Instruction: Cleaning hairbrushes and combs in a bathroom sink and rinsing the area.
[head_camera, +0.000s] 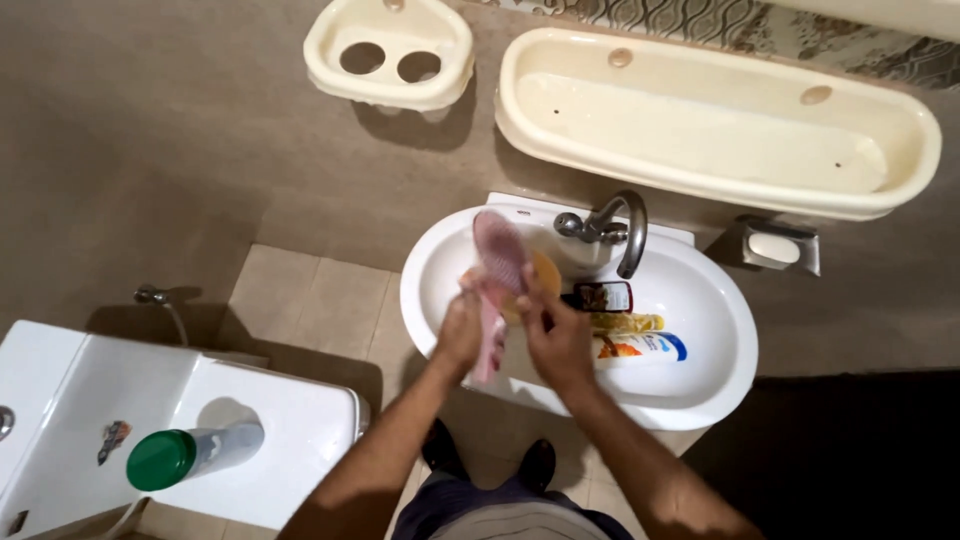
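Gripping the pink hairbrush (497, 262) over the white sink (720, 372), the left hand (460, 335) closes around its stiff, likely wet-slippery handle, the right hand (555, 335) pinching beneath its light head.

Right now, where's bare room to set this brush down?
The long wall shelf is bare, and so is the cistern lid right of the green-capped can. The basin is crowded with bottles under the tap.
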